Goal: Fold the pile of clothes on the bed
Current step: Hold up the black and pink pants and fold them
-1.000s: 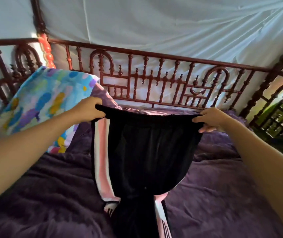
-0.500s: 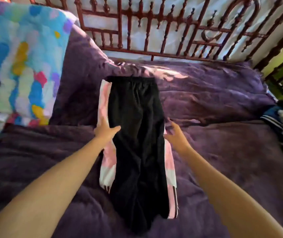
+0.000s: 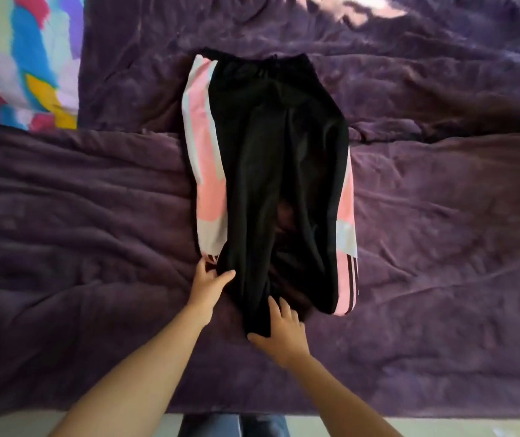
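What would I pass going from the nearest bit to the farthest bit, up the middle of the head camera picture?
Blue jeans → right hand, flat on the fabric → left hand, pinching the fabric → black trousers, waistband farthest → sunlit patch of purple blanket.

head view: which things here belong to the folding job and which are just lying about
Job: black track pants with pink and white side stripes; left hand, pinching their near hem; right hand, resting on the near leg end.
Lying about: purple plush blanket under the pants; multicoloured patterned pillow at far left.
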The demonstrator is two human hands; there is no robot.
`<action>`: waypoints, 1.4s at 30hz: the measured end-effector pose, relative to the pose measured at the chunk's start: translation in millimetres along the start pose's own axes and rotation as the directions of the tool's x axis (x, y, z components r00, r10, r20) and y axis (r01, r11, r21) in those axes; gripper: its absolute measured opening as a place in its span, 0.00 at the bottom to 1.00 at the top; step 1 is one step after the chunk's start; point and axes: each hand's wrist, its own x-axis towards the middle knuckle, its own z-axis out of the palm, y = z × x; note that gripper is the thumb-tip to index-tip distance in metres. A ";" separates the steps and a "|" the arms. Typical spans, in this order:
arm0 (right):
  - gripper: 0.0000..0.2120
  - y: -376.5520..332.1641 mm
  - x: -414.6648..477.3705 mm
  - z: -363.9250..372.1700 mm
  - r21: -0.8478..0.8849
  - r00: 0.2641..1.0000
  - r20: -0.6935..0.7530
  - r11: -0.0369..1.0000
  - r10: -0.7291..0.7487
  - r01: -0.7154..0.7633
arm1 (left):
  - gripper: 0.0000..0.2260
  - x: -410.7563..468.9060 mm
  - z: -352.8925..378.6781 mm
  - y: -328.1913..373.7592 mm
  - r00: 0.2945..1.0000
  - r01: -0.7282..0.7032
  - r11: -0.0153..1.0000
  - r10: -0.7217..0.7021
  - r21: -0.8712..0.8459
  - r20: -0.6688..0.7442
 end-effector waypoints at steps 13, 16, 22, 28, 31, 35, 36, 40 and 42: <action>0.08 7.1 -47.6 -37.6 0.927 0.970 -0.211 0.340 0.122 0.159 | 0.10 -65.0 -20.0 50.9 0.982 -0.089 0.848 0.163 -0.523 0.098; 0.08 6.9 -64.5 -32.3 0.995 0.999 0.014 0.104 -0.036 -0.010 | 0.04 -78.9 -35.4 45.9 0.978 -0.179 0.927 0.204 -0.330 0.044; 0.17 31.4 -43.5 16.3 0.704 0.938 -0.126 0.695 0.324 -0.145 | 0.18 -87.2 -60.3 -28.8 0.967 0.052 0.779 0.118 0.625 -0.227; 0.33 102.3 -7.5 -38.9 0.754 0.740 -0.233 0.598 0.631 -0.273 | 0.23 -94.8 -40.0 -66.5 0.880 0.101 0.530 0.348 0.842 -0.324; 0.15 123.3 9.8 -46.2 0.606 0.857 -0.213 0.751 0.469 -0.260 | 0.25 -92.1 -12.3 -64.9 0.849 -0.137 0.402 0.519 0.905 -0.102; 0.05 113.0 -10.3 -52.1 0.710 0.833 -0.410 0.703 0.371 0.036 | 0.27 -88.0 40.4 -47.3 0.884 -0.378 0.242 0.380 0.893 0.272; 0.07 108.9 -20.3 -55.2 0.740 0.835 -0.427 0.665 0.347 0.102 | 0.29 -86.0 55.4 -41.3 0.884 -0.418 0.212 0.320 0.883 0.342; 0.10 114.7 -42.8 -59.4 0.791 0.864 -0.396 0.594 0.312 0.148 | 0.36 -74.7 112.5 -26.2 0.865 -0.491 0.151 0.197 0.858 0.461; 0.04 125.4 -39.8 -60.6 0.829 0.858 -0.348 0.552 0.376 0.094 | 0.35 -64.4 130.2 -27.1 0.891 -0.454 0.116 0.094 0.883 0.445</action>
